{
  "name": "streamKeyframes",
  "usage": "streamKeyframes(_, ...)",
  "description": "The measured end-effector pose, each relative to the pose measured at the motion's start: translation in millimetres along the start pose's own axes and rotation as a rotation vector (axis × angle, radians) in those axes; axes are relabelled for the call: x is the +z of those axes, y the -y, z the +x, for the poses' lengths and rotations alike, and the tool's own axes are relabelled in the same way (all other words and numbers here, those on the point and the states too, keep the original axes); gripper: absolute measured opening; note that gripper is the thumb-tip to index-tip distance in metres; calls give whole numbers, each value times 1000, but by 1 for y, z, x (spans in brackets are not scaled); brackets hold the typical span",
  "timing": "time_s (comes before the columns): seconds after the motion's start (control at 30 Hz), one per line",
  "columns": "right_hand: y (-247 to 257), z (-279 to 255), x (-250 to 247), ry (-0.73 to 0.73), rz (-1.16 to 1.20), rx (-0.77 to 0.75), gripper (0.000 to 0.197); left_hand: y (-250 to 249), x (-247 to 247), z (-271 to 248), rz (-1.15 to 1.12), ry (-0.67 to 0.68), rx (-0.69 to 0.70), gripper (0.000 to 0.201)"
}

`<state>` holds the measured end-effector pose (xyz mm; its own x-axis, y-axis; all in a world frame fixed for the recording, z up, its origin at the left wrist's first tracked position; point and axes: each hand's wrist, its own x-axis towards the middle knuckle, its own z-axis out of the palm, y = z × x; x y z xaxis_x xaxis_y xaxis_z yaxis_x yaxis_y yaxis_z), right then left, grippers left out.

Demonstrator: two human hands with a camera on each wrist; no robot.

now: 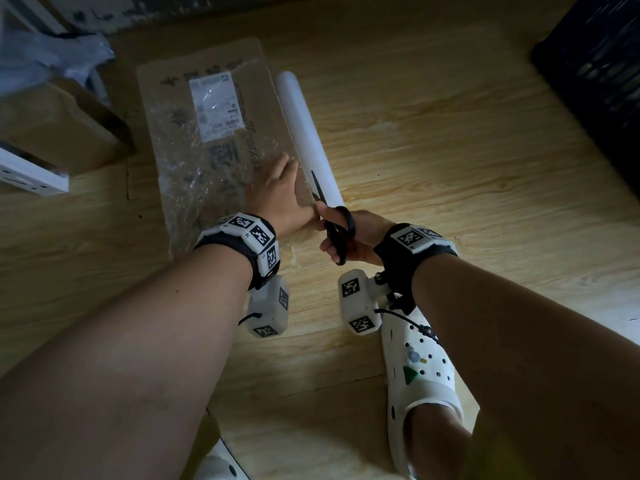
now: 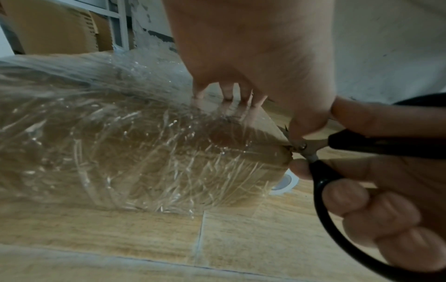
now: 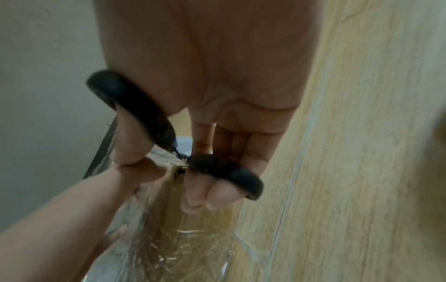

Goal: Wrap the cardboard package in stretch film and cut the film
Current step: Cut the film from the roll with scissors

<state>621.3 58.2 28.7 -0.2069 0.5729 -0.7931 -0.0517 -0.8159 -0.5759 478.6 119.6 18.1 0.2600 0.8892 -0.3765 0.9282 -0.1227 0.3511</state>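
Cardboard package [image 1: 211, 133] lies flat on the wood-look floor [image 1: 450, 150], long axis running away from the person and tilted a little to the left at the far end. Stretch film [image 1: 194, 188] covers the near two-thirds, wrinkled; the far end is bare cardboard.

Film roll [image 1: 304, 133] lies just beside the package's right long edge, parallel to it, near end by the hands.

Left hand [image 1: 277, 192] rests palm-down on the filmed package near its right edge, fingers [image 2: 226, 91] straight and spread, tips pressing the film.

Right hand [image 1: 353, 237] grips black-handled scissors [image 1: 337, 230], thumb in one loop, fingers [image 3: 205, 194] curled through the other. Blades [image 1: 318, 187] point away along the gap between package and roll, at the package's near-right corner. The two hands touch there.

Room: open floor right of the roll out to a dark crate [image 1: 595, 64] at the far right. On the left, cardboard boxes [image 1: 59, 123] and a white shelf edge [image 1: 31, 174] stand near the package's left edge. White clog [image 1: 415, 368] on the floor just behind the right hand.

Labels: white shipping label [image 1: 216, 105] with barcode on the package top, its near part under film; dark print beside it. Text too small and blurred to read.
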Motion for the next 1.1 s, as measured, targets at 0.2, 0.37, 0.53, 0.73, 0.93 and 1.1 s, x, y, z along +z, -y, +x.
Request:
streamKeyframes(0.2, -3, 6, -4, 0, 12, -69, 34, -1, -3, 12, 10, -226, 36, 37)
streamKeyframes(0.37, -5, 8, -9, -14, 16, -110, 36, -6, -3, 23, 40, -255, -20, 41)
streamKeyframes(0.53, -4, 5, -10, 91, 38, -28, 43, -7, -3, 25, -45, -211, -91, 68)
streamKeyframes(0.73, 1, 5, -10, 120, 43, 20, 48, -9, -12, 25, 57, -121, -110, 78)
streamKeyframes(0.93, -4, 12, -9, 34, 93, -68, 39, -11, -14, 28, 81, -124, -138, 75)
streamKeyframes(1.1, -5, 10, -5, 109, 85, -10, 44, -9, -14, 26, 64, -115, -150, 77)
